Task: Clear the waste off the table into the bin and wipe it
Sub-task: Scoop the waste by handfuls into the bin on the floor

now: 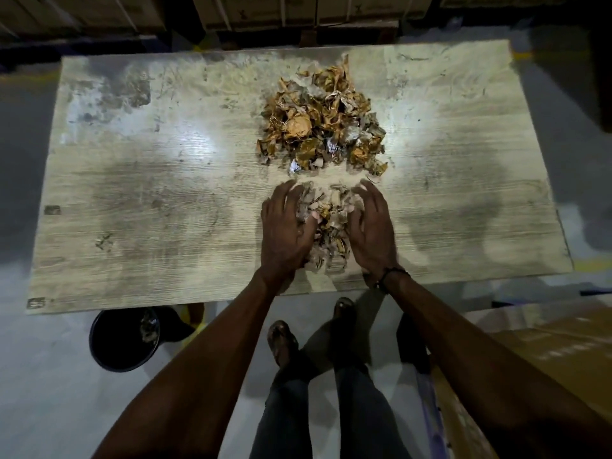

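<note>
Left hand [285,226], right hand [371,226]: fingers spread, cupping small crumpled brown-grey paper scraps [326,223] on worn pale wood-grain tabletop [149,193], near its front edge; larger heap [323,117] beyond.

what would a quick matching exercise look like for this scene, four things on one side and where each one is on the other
Things:
1. bin
2. large waste pile
3. small waste heap
4. wrist band

Places:
A. cupped between both hands near the table's front edge
B. on the floor, partly under the table's front edge
C. on the right arm
D. farther back on the table

Pairs: 1-B, 2-D, 3-A, 4-C
</note>
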